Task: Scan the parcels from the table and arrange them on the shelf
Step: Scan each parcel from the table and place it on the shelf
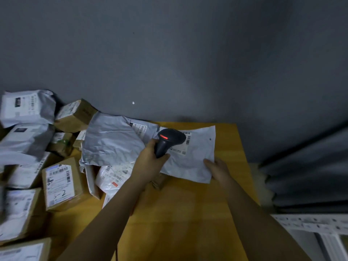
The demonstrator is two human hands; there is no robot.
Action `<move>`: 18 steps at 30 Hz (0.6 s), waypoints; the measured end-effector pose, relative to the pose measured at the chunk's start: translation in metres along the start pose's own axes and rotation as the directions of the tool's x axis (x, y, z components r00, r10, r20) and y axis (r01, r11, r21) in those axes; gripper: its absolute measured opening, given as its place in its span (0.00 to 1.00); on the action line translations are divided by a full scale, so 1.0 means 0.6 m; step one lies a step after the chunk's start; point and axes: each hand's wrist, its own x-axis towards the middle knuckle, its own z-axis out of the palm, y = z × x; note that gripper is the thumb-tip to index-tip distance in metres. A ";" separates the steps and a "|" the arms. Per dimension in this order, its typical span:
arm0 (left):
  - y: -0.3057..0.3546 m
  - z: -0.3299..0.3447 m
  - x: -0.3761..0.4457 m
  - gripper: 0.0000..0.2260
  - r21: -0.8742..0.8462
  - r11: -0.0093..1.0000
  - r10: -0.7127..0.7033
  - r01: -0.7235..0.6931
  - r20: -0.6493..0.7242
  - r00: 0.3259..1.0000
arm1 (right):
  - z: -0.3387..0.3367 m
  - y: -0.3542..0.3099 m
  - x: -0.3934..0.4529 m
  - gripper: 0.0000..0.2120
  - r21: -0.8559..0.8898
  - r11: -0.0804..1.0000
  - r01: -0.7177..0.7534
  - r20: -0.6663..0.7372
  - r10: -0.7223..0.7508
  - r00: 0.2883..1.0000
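To the left of the left hand (148,162), boxes and mailers crowd the bench (178,213); a swing of that elbow could knock one off. The left hand is wrapped round the grip of the scanner (170,141), its head over the label of the flat white parcel (190,157). The right hand (216,166) pinches the parcel's near corner; if that limp bag sags or creases, the barcode may not read.
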 end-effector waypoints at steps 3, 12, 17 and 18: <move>-0.003 0.008 -0.016 0.15 0.016 1.000 0.011 -0.011 0.031 0.999 | 0.002 0.003 -0.010 0.14 -0.044 0.999 0.029 -0.136 -0.035 0.990; 0.020 0.038 -0.038 0.12 0.003 1.000 0.031 -0.031 0.039 0.999 | -0.064 0.083 -0.104 0.08 0.226 0.969 0.101 -0.271 -0.038 0.962; 0.033 0.071 -0.045 0.10 -0.010 0.998 0.055 -0.055 0.114 0.992 | -0.094 0.127 -0.120 0.10 0.257 0.965 0.049 -0.261 0.020 0.965; 0.031 0.076 -0.048 0.10 -0.009 0.998 0.056 -0.055 0.124 0.991 | -0.098 0.137 -0.120 0.12 0.242 0.970 0.020 -0.260 0.045 0.965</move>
